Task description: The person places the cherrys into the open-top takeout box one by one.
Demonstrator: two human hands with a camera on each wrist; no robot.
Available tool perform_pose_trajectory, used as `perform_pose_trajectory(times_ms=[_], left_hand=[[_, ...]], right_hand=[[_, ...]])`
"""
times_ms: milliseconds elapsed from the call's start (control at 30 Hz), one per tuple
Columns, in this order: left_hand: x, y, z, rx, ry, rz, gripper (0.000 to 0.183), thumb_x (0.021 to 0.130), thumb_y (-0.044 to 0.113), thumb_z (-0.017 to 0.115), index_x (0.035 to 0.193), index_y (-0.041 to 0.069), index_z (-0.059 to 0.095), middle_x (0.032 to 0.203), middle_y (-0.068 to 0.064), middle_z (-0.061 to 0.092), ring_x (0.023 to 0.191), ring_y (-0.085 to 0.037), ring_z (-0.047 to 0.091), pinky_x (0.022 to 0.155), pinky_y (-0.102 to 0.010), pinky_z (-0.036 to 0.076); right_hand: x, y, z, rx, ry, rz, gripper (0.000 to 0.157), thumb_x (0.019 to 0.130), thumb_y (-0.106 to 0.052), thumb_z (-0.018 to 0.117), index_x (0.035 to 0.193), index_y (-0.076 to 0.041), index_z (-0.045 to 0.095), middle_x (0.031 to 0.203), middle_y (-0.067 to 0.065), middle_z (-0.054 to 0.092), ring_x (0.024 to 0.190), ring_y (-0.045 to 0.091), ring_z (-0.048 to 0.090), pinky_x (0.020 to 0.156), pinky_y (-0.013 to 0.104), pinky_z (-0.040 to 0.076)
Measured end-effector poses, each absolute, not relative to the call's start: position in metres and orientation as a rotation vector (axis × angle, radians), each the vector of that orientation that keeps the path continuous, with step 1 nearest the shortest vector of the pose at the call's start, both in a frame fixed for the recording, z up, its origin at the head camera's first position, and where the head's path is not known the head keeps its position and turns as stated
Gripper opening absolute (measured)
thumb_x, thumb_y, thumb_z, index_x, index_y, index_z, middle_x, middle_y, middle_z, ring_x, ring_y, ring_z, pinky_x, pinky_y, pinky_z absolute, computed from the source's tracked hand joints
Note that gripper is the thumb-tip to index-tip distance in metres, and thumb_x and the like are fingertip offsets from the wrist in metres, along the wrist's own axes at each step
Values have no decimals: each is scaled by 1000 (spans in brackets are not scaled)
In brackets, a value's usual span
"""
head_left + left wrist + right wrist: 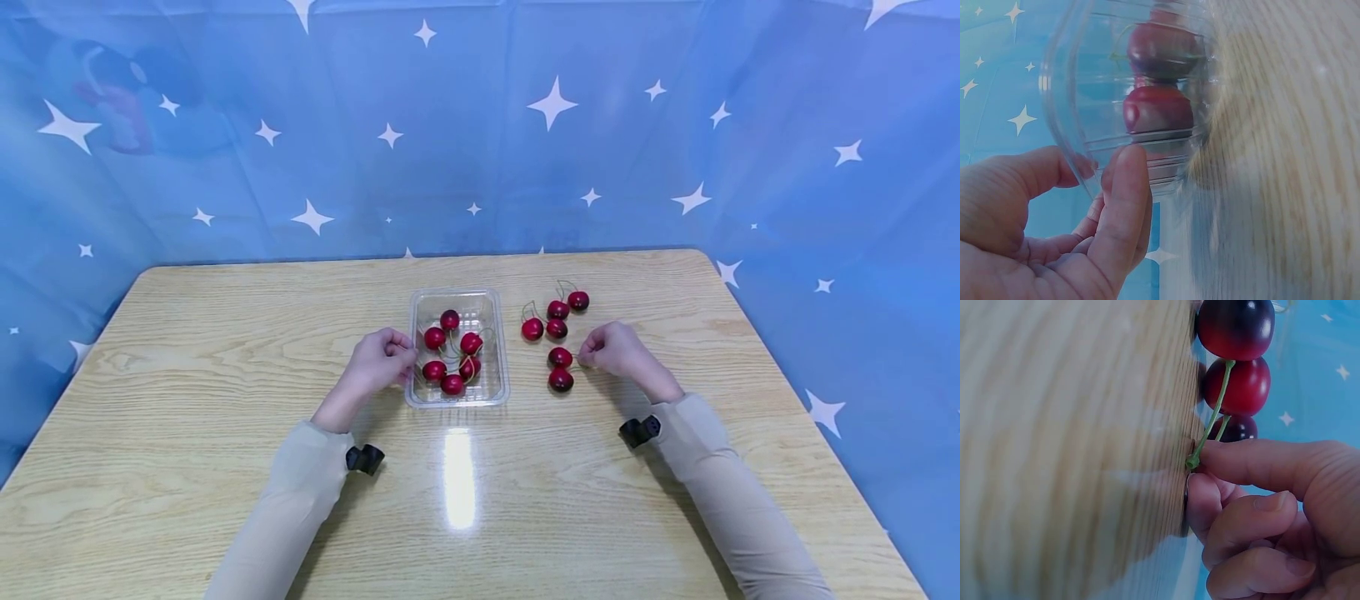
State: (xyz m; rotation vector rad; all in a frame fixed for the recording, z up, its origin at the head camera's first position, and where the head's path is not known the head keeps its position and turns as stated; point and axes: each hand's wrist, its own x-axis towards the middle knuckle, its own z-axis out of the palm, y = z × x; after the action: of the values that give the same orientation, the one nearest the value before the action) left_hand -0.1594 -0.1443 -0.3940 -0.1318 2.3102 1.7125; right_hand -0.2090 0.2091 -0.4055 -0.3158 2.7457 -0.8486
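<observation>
A clear plastic container stands on the table with several red cherries inside. My left hand pinches its left rim between thumb and fingers; the left wrist view shows the thumb at the rim and a fingertip against the ribbed wall. To the container's right, my right hand is low at the table, thumb and forefinger at the end of a green cherry stem. That stem belongs to a pair of dark red cherries lying just left of the fingers.
Several more stemmed cherries lie farther back on the wooden table, right of the container. A blue cloth with white stars hangs behind the table. Each sleeve carries a small black wrist camera.
</observation>
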Motion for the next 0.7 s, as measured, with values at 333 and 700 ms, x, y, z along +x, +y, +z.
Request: perform_pose_trajectory(times_ms=[333, 700], left_hand=[[-159, -145, -394, -128, 2319, 1702, 12, 91, 0, 54, 101, -7, 51, 73, -7, 56, 60, -12, 57, 58, -26, 57], [-160, -144, -395, -137, 2330, 1693, 10, 90, 0, 54, 99, -5, 52, 73, -6, 56, 60, -12, 57, 59, -27, 57]], right_hand=[[-207, 211, -402, -312, 2688, -891, 8, 80, -5, 64, 78, 2, 67, 64, 3, 61, 56, 13, 51, 52, 25, 45], [-206, 215, -396, -227, 2547, -1084, 10, 87, 0, 55, 89, 6, 63, 69, 8, 61, 56, 14, 52, 47, 22, 45]])
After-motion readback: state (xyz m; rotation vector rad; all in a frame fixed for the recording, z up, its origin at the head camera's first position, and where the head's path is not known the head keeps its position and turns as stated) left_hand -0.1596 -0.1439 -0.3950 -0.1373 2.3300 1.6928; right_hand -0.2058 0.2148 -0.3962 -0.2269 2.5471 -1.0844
